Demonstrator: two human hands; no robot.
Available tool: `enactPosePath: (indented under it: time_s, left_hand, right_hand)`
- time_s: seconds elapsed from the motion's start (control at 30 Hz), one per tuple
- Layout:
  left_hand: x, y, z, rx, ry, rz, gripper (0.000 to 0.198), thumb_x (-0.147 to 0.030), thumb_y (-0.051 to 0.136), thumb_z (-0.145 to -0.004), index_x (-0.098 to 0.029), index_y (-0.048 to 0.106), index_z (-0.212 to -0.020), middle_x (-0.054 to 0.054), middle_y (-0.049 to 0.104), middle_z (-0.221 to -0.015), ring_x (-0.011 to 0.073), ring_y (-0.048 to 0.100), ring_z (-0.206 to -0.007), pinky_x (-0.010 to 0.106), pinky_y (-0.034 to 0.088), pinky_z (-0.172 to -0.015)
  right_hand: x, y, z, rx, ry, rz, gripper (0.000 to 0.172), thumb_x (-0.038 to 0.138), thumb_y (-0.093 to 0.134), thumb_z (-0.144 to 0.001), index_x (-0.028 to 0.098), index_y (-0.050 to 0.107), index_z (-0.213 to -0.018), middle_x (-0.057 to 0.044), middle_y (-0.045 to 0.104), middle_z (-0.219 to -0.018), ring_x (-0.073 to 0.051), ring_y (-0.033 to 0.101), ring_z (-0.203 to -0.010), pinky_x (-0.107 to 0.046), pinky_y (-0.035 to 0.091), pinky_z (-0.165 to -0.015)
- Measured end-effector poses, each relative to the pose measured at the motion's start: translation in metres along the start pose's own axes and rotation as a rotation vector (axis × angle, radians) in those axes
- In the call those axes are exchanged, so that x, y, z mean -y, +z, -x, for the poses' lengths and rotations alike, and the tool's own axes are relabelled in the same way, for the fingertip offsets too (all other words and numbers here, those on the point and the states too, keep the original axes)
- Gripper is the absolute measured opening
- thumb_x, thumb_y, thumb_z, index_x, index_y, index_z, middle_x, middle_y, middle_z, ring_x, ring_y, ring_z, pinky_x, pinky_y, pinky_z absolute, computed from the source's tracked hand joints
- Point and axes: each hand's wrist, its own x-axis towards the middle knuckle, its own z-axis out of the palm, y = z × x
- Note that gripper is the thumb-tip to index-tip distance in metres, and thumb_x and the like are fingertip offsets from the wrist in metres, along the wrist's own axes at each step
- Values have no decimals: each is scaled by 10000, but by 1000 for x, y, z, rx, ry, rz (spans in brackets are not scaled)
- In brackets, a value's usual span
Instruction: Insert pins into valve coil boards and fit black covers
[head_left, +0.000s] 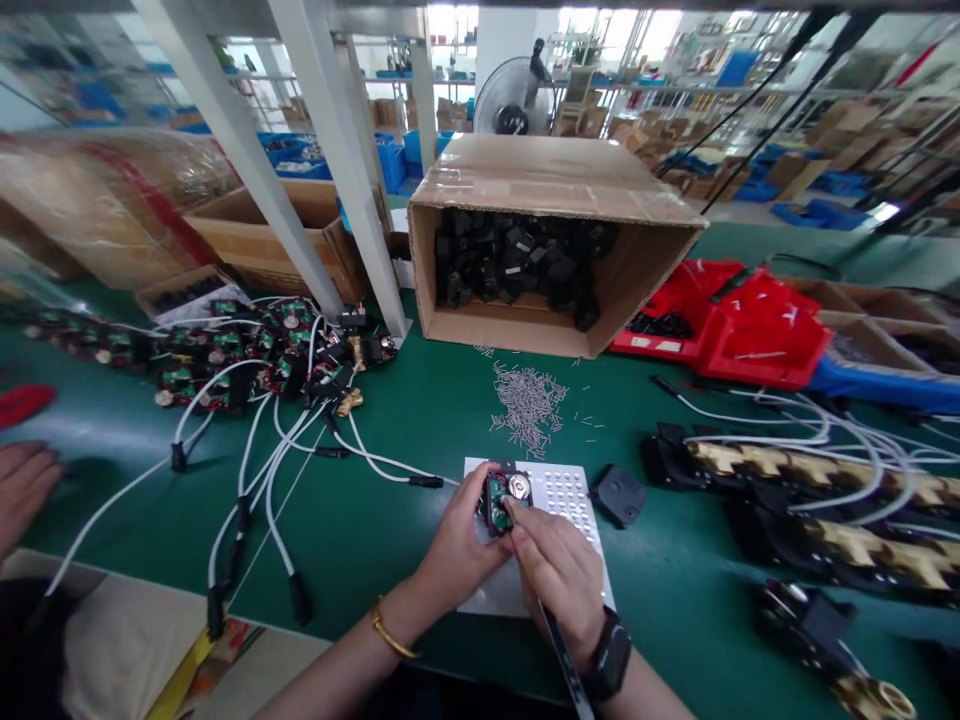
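My left hand [463, 545] is closed around a small black housing [493, 518] whose open face shows a green circuit board and a round silver part. In my right hand [561, 572] is a slim dark tool, apparently tweezers [562, 655]; its rear end sticks out below the palm. The fingertips of that hand are at the board, and they hide the tool's tip. Beneath both hands lies a white plate [581, 500] with rows of holes. A black cover [619, 496] rests just right of the plate. Beyond the plate is a pile of small metal pins [529, 405].
A cardboard box [555, 175] full of black parts stands behind the pins. Wired circuit assemblies [247, 350] crowd the left; brass-fitted units [840, 545] line the right. Red bins [772, 330] sit at the back right. Another person's hand [26, 490] is at far left.
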Motion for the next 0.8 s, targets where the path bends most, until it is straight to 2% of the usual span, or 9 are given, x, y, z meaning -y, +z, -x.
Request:
enactPosePath:
  time_s: [0.1, 0.2, 0.27, 0.33, 0.4, 0.47, 0.6, 0.7, 0.8]
  left_hand:
    - [-4, 0, -3, 2, -4, -6, 633, -385, 648, -740, -168, 365, -1262, 131, 505, -1264, 271, 482, -1174, 424, 360, -1026]
    - [-9, 0, -6, 6, -32, -23, 669, -331, 697, -696, -175, 371, -1258, 124, 511, -1257, 276, 480, -1173, 430, 357, -1028]
    - [-11, 0, -7, 10, -34, -32, 659, -311, 706, -686, -180, 388, -1247, 120, 508, -1255, 274, 475, -1175, 429, 353, -1030]
    - [-12, 0, -8, 4, -22, -42, 616, -300, 703, -688, -188, 421, -1224, 113, 498, -1257, 270, 457, -1190, 428, 344, -1038]
    - [-12, 0, -8, -4, -16, -47, 595, -272, 707, -681, -194, 446, -1210, 110, 489, -1264, 273, 440, -1205, 435, 335, -1045]
    - [-9, -1, -7, -5, -25, -43, 625, -235, 718, -658, -206, 447, -1221, 104, 489, -1272, 281, 438, -1209, 451, 328, -1047]
    - [-4, 0, -3, -28, -49, -41, 706, -187, 752, -595, -237, 446, -1230, 72, 526, -1252, 279, 480, -1172, 464, 344, -1035]
    - [-3, 2, -3, -46, -56, -30, 709, -164, 763, -567, -230, 463, -1206, 66, 546, -1230, 273, 502, -1148, 460, 360, -1026]
    - [-1, 5, -4, -64, -97, 31, 708, -131, 757, -553, -216, 468, -1194, 79, 550, -1229, 275, 507, -1148, 476, 350, -1036]
  right_hand:
    - [-6, 2, 5, 7, 22, 2, 355, 38, 501, -830, 235, 570, -1116, -120, 677, -1049, -242, 660, -911, -397, 560, -732]
    - [-13, -1, 9, 90, 46, -48, 413, 63, 494, -852, 221, 499, -1233, -135, 632, -1140, -252, 632, -975, -414, 548, -772]
    - [-16, -5, 7, 121, 58, -104, 412, 80, 497, -856, 218, 494, -1244, -125, 631, -1144, -247, 630, -972, -402, 548, -775]
    - [-16, -9, -1, 130, 124, -169, 356, 97, 495, -860, 231, 541, -1187, -94, 668, -1067, -230, 641, -926, -377, 546, -771]
    - [-14, -12, -11, 123, 271, -219, 251, 139, 491, -872, 233, 604, -1075, -69, 694, -950, -216, 651, -860, -354, 540, -753]
    - [-12, -15, -22, 130, 479, -279, 167, 214, 483, -888, 215, 644, -930, -65, 692, -863, -209, 653, -799, -330, 532, -710]
    - [-15, -18, -36, 141, 879, -582, 231, 379, 529, -866, 175, 605, -789, -62, 679, -729, -174, 634, -624, -265, 499, -553]
    - [-20, -17, -36, 59, 1116, -888, 283, 432, 625, -795, 155, 565, -794, -61, 685, -693, -155, 629, -556, -228, 473, -477]
    - [-24, -12, -26, -119, 1278, -1108, 310, 429, 678, -751, 149, 567, -825, -77, 700, -727, -179, 662, -601, -253, 513, -505]
